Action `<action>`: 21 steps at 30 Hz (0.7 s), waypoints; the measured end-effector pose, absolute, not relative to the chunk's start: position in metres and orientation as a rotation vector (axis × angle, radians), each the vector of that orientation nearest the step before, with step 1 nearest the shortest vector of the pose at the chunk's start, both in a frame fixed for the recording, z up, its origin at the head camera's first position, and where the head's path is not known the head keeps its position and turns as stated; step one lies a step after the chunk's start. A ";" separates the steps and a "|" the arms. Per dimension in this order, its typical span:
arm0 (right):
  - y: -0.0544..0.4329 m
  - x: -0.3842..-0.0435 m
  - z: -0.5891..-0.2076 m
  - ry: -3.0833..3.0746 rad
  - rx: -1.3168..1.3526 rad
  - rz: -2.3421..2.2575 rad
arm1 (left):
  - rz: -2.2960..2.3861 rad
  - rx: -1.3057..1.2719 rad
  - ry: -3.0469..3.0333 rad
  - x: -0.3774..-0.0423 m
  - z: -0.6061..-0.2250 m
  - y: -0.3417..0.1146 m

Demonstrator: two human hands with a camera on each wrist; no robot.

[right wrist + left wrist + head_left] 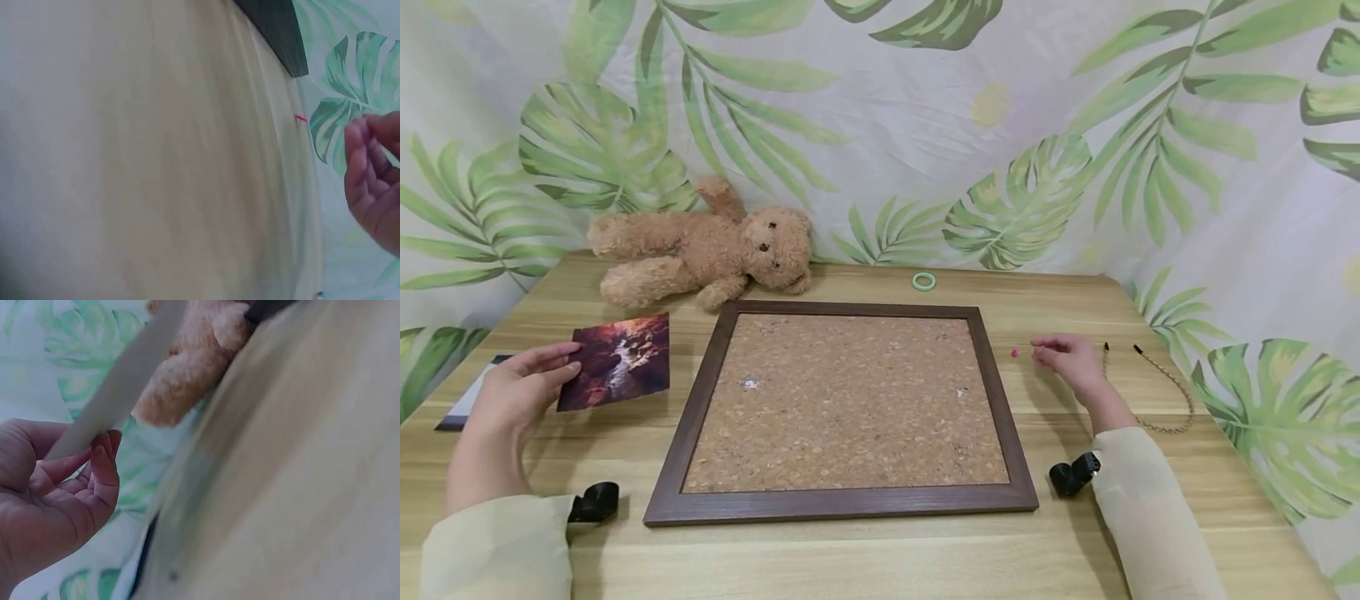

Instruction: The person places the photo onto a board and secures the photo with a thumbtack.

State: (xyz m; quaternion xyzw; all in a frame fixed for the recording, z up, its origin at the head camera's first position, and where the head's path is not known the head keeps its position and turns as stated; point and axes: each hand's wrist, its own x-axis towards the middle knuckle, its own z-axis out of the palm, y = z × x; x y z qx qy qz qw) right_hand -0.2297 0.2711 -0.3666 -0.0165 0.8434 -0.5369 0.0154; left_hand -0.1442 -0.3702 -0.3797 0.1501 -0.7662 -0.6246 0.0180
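"Red and purple picture (617,364), left of the frame: who has it?"
"The left hand (520,392), thumb and fingers pinching its edge."
"And the right hand (1075,364)?"
"Fingertips drawn together, right of centre, near a small pink piece (1014,353); I can't tell whether they hold anything."
"Between them?"
"Brown-framed cork board (850,408) on the table (880,562), centre, with a teddy bear (707,250) lying at upper left."

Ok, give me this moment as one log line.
left hand: pinches picture | right hand: beside pink pin, grip unclear | cork board: no picture on it
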 end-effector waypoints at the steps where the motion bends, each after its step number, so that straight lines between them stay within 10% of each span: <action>1: 0.271 -0.231 -0.365 2.613 -0.051 -1.682 | -1.976 0.456 -2.345 -0.149 -0.383 -0.374; 9: 0.264 -0.240 -0.354 2.597 -0.032 -1.710 | -2.154 0.300 -2.121 -0.204 -0.411 -0.380; 21: 0.241 -0.255 -0.333 2.586 -0.106 -1.838 | -2.267 0.074 -2.157 -0.201 -0.327 -0.228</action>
